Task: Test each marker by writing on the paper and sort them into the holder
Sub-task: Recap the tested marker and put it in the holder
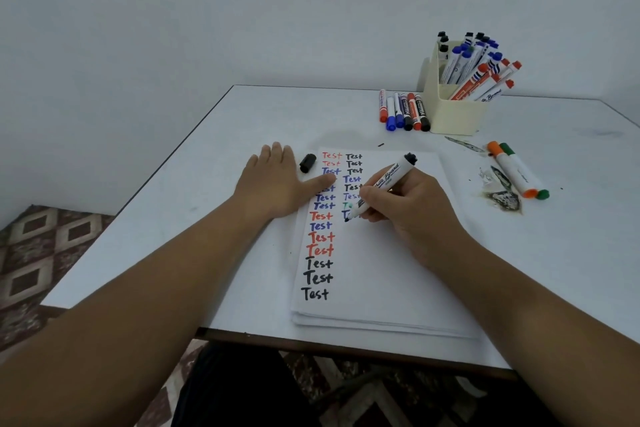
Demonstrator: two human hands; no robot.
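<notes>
A stack of white paper (381, 270) lies on the table, carrying two columns of the word "Test" in red, blue, black and green. My right hand (408, 208) grips an uncapped black whiteboard marker (391, 178), its tip touching the paper in the second column. My left hand (277, 184) rests flat on the paper's left edge, fingers straight. The marker's black cap (307, 163) lies beside that hand. A cream holder (453, 111) at the back holds several markers with blue, black and red caps.
Several capped markers (403, 111) lie in a row left of the holder. An orange marker (510, 170) and a green marker (526, 172) lie at the right, next to dark stains (504, 198) on the white table (207, 218). Patterned floor shows at the left.
</notes>
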